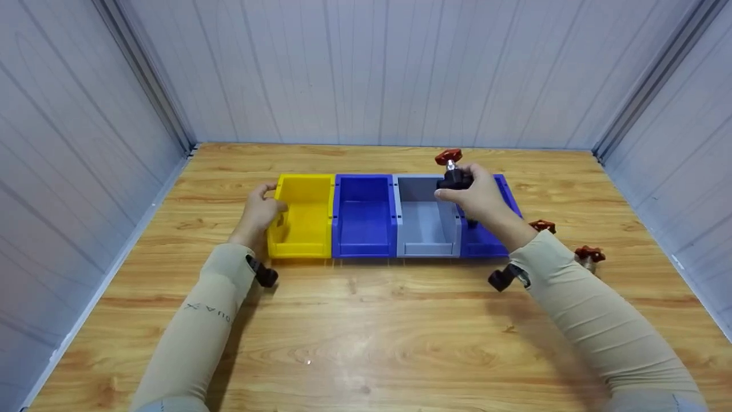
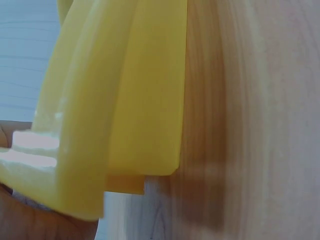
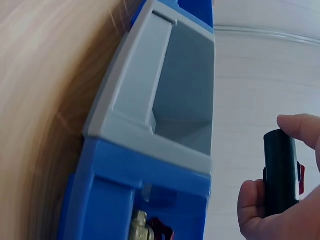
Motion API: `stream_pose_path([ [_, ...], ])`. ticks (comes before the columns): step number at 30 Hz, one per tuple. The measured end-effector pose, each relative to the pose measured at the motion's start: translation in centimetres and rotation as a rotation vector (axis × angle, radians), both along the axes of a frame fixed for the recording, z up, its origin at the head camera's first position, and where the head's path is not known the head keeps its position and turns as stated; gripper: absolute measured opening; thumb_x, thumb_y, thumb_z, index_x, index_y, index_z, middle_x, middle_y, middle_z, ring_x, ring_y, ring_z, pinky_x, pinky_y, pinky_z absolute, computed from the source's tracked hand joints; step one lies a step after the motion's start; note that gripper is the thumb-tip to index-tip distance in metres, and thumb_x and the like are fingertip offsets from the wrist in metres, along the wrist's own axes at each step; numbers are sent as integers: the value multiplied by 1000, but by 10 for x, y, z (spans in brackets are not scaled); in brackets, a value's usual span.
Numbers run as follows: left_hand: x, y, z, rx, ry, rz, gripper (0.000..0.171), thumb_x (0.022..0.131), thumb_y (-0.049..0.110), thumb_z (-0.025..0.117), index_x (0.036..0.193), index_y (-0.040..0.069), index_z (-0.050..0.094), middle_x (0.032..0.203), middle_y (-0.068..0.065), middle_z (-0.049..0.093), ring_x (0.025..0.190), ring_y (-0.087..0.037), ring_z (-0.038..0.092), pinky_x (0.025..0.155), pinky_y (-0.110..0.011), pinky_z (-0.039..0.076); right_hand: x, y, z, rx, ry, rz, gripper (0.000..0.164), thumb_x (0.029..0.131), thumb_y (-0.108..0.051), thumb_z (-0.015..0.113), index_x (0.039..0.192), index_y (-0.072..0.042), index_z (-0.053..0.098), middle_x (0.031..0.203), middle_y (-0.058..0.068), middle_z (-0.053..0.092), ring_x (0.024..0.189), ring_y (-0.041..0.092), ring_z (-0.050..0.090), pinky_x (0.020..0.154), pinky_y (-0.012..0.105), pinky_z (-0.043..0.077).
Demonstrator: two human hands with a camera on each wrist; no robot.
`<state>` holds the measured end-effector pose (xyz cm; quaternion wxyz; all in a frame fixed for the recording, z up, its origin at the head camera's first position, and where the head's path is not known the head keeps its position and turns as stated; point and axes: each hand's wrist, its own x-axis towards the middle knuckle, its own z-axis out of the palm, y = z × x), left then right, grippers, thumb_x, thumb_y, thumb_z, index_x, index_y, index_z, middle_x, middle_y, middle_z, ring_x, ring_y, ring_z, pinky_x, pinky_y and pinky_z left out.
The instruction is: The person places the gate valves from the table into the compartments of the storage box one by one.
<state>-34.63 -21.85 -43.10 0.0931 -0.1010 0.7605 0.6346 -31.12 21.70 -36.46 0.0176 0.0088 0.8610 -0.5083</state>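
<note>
My left hand [image 1: 260, 212] grips the left wall of the yellow bin [image 1: 300, 250], thumb on the inner side; the left wrist view shows part of the hand behind the yellow plastic. My right hand [image 1: 477, 191] holds a black valve [image 1: 454, 179] with a red handwheel [image 1: 449, 156] above the grey bin [image 1: 428, 249]. The right wrist view shows the black tubular body [image 3: 280, 170] between thumb and fingers. Beneath my right forearm is the right-hand blue bin [image 1: 483, 250], partly hidden. Inside it lies a brass valve [image 3: 140, 229] with a red handwheel.
Another blue bin [image 1: 364, 250] stands between the yellow and grey ones, all in one row. Right of the row, a red handwheel [image 1: 542, 226] and a valve with a red handwheel [image 1: 589, 253] show beside my sleeve. Pale panel walls [image 1: 366, 74] enclose the wooden table [image 1: 354, 332].
</note>
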Motion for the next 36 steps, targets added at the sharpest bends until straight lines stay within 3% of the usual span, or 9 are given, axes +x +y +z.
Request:
stream_pose_path([
  [3, 2, 1, 0, 5, 6, 1, 64, 101, 2, 54, 163, 16, 43, 120, -9, 54, 100, -24, 52, 84, -33, 46, 0, -4, -2, -1, -4, -6, 70, 93, -21, 85, 149, 2, 48, 153, 23, 52, 135, 34, 53, 106, 46, 51],
  [8, 0, 1, -1, -24, 18, -3, 66, 99, 2, 55, 163, 14, 43, 137, -15, 56, 107, -25, 53, 87, -33, 46, 1, -9, -4, -22, -24, -7, 70, 94, -20, 84, 150, 1, 49, 152, 23, 52, 128, 33, 55, 97, 44, 54],
  [13, -4, -1, -2, -78, 24, -23, 69, 100, 4, 55, 166, 11, 38, 149, -22, 55, 116, -26, 56, 96, -34, 47, 3, -16, -4, -46, -8, 3, 60, 92, -15, 84, 142, 3, 57, 144, 21, 57, 125, 30, 56, 99, 40, 51],
  [16, -4, 0, -1, -46, 7, -20, 69, 100, 3, 54, 166, 13, 38, 152, -22, 53, 120, -27, 56, 99, -37, 47, 3, -20, -6, -52, 11, 10, 56, 91, -13, 85, 139, 3, 60, 140, 19, 60, 124, 29, 56, 101, 39, 50],
  [26, -2, -2, -2, -32, 19, -11, 69, 100, 2, 54, 166, 14, 40, 153, -20, 52, 113, -23, 54, 93, -34, 47, 3, -32, -13, -128, 2, 4, 66, 88, -9, 85, 144, 5, 53, 145, 20, 57, 125, 28, 56, 97, 32, 54],
  [30, -1, -2, -1, -21, 11, -3, 68, 100, 2, 54, 165, 14, 41, 149, -18, 53, 109, -23, 54, 88, -33, 48, 5, -38, -15, -141, 3, 4, 68, 88, -8, 85, 145, 6, 52, 143, 22, 57, 121, 28, 59, 90, 29, 57],
  [36, 2, -2, 1, -12, 13, 14, 66, 99, 1, 54, 163, 15, 44, 127, -12, 56, 96, -23, 53, 79, -32, 46, 5, -45, -20, -143, -5, -1, 71, 86, -7, 85, 148, 6, 51, 139, 22, 57, 108, 26, 63, 79, 23, 57],
])
